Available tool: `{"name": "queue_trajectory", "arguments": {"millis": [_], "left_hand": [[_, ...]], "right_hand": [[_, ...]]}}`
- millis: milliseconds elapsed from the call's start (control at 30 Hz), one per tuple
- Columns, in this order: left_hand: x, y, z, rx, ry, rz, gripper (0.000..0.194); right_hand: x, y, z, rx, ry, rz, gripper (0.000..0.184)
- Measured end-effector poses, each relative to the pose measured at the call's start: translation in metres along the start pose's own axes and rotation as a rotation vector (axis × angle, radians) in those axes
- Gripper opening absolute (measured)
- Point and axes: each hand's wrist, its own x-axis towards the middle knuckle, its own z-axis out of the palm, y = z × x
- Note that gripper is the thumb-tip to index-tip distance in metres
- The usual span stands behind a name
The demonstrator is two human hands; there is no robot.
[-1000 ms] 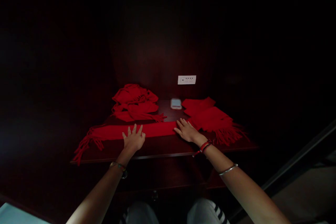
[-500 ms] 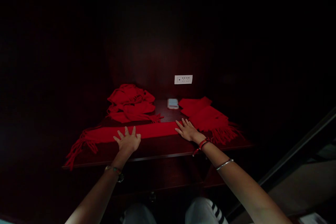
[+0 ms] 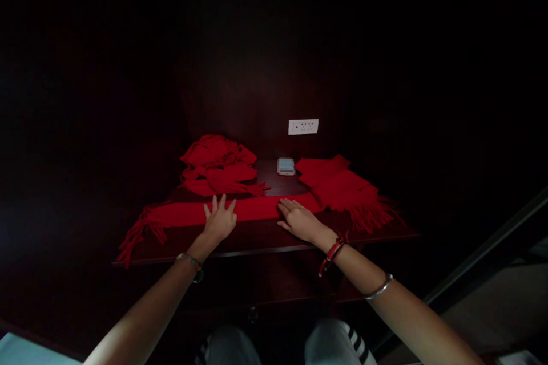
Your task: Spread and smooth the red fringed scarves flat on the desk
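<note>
A long red scarf (image 3: 180, 215) with tassels lies stretched left to right across a dark wooden table (image 3: 265, 239). My left hand (image 3: 219, 220) rests flat on its middle, fingers spread and open. My right hand (image 3: 298, 218) lies flat at the scarf's near edge a little to the right, fingers stretched out. Neither hand grips anything. The scarf's left tassels (image 3: 132, 236) hang near the table's left edge.
A loose heap of red scarves (image 3: 216, 166) sits at the back left. Folded red scarves with fringes (image 3: 342, 188) lie at the back right. A small pale blurred object (image 3: 285, 165) rests between them. A white socket plate (image 3: 303, 126) is on the dark back wall.
My right hand has slid left along the scarf, closer to my left hand. My left hand has shifted slightly right. The view has moved a little.
</note>
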Motion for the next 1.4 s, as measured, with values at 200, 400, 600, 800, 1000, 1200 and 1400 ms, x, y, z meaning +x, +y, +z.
{"name": "queue_trajectory", "arguments": {"millis": [200, 400, 600, 800, 1000, 1200, 1400], "left_hand": [[0.051, 0.023, -0.015, -0.151, -0.139, 0.686, 0.037], [0.088, 0.053, -0.016, -0.283, -0.343, 0.544, 0.031], [0.110, 0.056, -0.022, -0.407, -0.542, 0.468, 0.015], [0.118, 0.059, -0.024, -0.655, -0.613, 0.388, 0.012], [0.117, 0.064, -0.027, -0.880, -0.627, 0.312, 0.024], [0.111, 0.057, -0.032, -1.099, -0.668, 0.246, 0.023], [0.112, 0.075, -0.058, -1.258, -0.571, 0.198, 0.031]], "right_hand": [[0.001, -0.005, -0.007, -0.155, -0.038, -0.119, 0.025], [0.006, -0.001, 0.001, -0.225, -0.026, -0.153, 0.018], [0.016, -0.008, 0.009, -0.199, 0.032, -0.215, 0.020], [0.014, -0.010, 0.010, -0.168, 0.190, -0.202, 0.023], [0.012, -0.012, 0.007, -0.245, 0.347, -0.061, 0.029], [0.008, -0.008, 0.005, -0.232, 0.303, -0.010, 0.023], [0.004, 0.017, -0.032, -0.342, 0.251, -0.028, 0.030]]}}
